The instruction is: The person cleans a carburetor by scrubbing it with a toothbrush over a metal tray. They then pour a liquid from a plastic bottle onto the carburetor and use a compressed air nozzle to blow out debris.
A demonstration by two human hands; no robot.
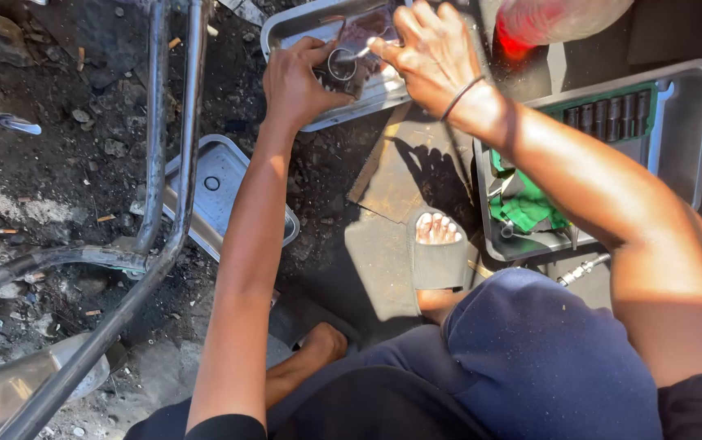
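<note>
Over the far metal tray (302, 24), a thin metal tool (365, 52) lies nearly level, long axis running left to right, tip aimed left at a small round ring (340, 63). The right hand (431, 54) pinches the tool's right end, fingers curled close. The left hand (295, 80) grips the dark greasy part carrying the ring. Right of them, a tray with a green socket rail (607, 114).

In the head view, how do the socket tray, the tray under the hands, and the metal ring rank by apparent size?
1. Socket tray, largest.
2. Tray under the hands; partly cropped and farther away, so this order is unsure.
3. Metal ring, clearly smallest.
</note>
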